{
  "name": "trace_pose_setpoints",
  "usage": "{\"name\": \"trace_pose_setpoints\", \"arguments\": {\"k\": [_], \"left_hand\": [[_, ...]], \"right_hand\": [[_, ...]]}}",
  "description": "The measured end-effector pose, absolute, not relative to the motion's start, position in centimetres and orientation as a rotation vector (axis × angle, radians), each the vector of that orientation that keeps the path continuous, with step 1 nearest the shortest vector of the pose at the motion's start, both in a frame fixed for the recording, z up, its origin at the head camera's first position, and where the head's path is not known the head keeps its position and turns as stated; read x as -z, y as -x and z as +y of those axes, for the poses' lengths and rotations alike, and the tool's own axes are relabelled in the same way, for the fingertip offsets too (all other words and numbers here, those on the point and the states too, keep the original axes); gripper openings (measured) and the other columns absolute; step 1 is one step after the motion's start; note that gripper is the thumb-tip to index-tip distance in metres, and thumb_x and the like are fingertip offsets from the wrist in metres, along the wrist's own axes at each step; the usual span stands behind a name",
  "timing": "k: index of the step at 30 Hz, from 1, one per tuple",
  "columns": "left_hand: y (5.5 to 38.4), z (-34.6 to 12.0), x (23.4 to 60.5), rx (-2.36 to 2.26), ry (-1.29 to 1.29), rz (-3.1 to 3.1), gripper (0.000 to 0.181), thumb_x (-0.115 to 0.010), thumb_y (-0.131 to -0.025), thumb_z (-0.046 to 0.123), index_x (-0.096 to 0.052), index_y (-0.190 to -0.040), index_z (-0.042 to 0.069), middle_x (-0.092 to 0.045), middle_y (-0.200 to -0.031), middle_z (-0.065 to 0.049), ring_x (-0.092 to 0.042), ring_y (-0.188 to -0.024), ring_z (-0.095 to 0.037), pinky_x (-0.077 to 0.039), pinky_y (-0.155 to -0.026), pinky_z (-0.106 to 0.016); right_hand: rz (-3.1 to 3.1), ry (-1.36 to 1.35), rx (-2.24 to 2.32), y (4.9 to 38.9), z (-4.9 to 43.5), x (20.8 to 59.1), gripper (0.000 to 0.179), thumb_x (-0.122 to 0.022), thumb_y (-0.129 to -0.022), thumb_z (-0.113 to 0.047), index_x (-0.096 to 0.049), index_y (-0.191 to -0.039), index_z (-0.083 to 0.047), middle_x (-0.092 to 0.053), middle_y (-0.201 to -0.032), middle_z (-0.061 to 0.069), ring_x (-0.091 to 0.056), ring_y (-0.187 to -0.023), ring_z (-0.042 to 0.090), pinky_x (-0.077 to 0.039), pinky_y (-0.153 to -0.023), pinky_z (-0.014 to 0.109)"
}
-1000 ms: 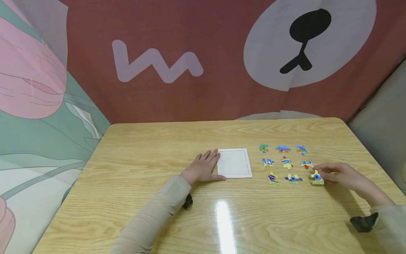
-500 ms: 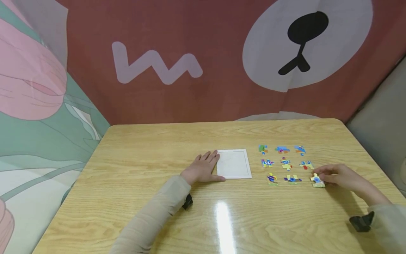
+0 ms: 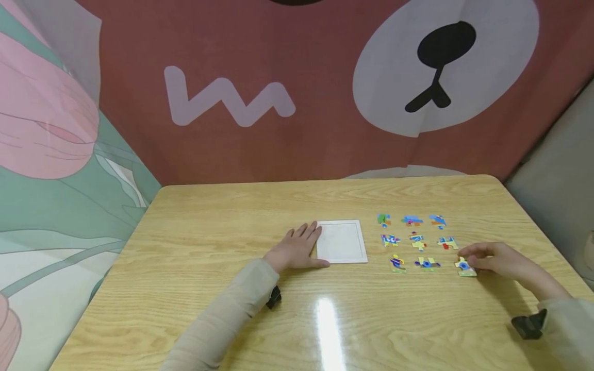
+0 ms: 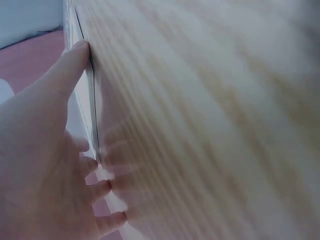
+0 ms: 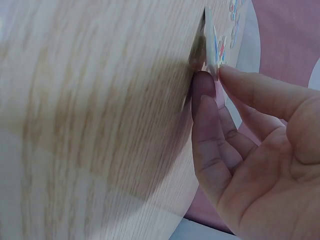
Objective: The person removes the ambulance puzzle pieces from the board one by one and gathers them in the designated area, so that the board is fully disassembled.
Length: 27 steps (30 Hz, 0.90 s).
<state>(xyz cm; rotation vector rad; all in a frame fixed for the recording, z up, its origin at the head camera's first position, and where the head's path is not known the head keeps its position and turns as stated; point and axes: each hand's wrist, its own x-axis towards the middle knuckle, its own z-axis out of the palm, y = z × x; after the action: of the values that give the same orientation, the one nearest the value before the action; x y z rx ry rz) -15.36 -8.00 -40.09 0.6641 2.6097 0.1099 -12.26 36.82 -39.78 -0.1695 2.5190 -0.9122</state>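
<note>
My left hand (image 3: 297, 249) lies with straight, spread fingers at the left side of a flat white puzzle board (image 3: 343, 242). In the left wrist view its thumb (image 4: 75, 57) touches the board's edge. My right hand (image 3: 503, 264) pinches a jigsaw puzzle piece (image 3: 465, 266) with a blue round shape and a green lower edge, at the near right corner of the laid-out pieces. Close up in the right wrist view, thumb and fingertips hold the piece (image 5: 211, 47) by its edge, one side tilted off the table. Part of it is hidden by the fingers.
Several other colourful puzzle pieces (image 3: 418, 241) lie apart in rows between the board and my right hand. They rest on a wood-grain table (image 3: 232, 216). Behind its far edge hangs a printed cloth (image 3: 325, 144). A light reflection crosses the near tabletop.
The head view has shifted slightly. The pinched piece has moved a little nearer to me, and the shine on it came and went. My left hand keeps its place on the board.
</note>
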Motion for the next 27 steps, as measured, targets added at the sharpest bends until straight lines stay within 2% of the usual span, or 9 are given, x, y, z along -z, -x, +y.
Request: {"name": "trace_pose_setpoints", "arguments": {"k": [6,15,21,24,27], "left_hand": [[15.4,-8.1,40.0,-0.103,-0.667,2.607,0.092,-0.044,-0.088,0.069,-0.005,-0.156,0.019,0.001,-0.163,-0.003,-0.006,-0.151,-0.026,-0.015,-0.121,-0.049],[15.6,-8.2,40.1,-0.113,-0.681,2.621,0.093,-0.045,-0.088,0.07,-0.005,-0.156,0.02,0.001,-0.163,-0.003,-0.005,-0.151,-0.026,-0.014,-0.121,-0.051],[15.8,-8.8,39.6,-0.15,-0.706,2.694,0.092,-0.045,-0.088,0.07,-0.009,-0.156,0.019,-0.006,-0.163,-0.003,-0.007,-0.151,-0.026,-0.013,-0.121,-0.051],[15.9,-9.2,39.0,-0.149,-0.715,2.757,0.088,-0.044,-0.089,0.067,-0.013,-0.155,0.018,-0.012,-0.163,-0.005,-0.011,-0.151,-0.027,-0.016,-0.12,-0.052],[15.8,-10.0,38.2,-0.161,-0.696,2.833,0.085,-0.043,-0.091,0.065,-0.017,-0.155,0.016,-0.018,-0.161,-0.006,-0.017,-0.149,-0.028,-0.019,-0.119,-0.053]], "right_hand": [[2.54,0.184,0.911,12.5,36.9,40.1,0.038,-0.057,-0.095,-0.012,-0.054,-0.12,0.017,-0.066,-0.096,-0.001,-0.052,-0.075,-0.011,-0.051,-0.065,0.019],[2.542,0.178,0.909,12.7,37.0,40.1,0.039,-0.057,-0.095,-0.013,-0.053,-0.121,0.016,-0.067,-0.097,0.002,-0.051,-0.076,-0.012,-0.051,-0.065,0.019],[2.538,0.175,0.924,12.7,37.0,40.1,0.04,-0.056,-0.096,-0.014,-0.052,-0.121,0.017,-0.066,-0.092,-0.001,-0.054,-0.074,-0.009,-0.051,-0.064,0.02],[2.534,0.162,0.943,12.6,36.9,39.9,0.042,-0.054,-0.098,-0.014,-0.05,-0.122,0.019,-0.068,-0.095,0.006,-0.058,-0.074,-0.007,-0.053,-0.065,0.021],[2.584,0.139,0.937,12.5,36.8,39.4,0.044,-0.051,-0.099,-0.015,-0.045,-0.125,0.02,-0.066,-0.1,0.02,-0.058,-0.073,-0.007,-0.053,-0.065,0.022]]}}
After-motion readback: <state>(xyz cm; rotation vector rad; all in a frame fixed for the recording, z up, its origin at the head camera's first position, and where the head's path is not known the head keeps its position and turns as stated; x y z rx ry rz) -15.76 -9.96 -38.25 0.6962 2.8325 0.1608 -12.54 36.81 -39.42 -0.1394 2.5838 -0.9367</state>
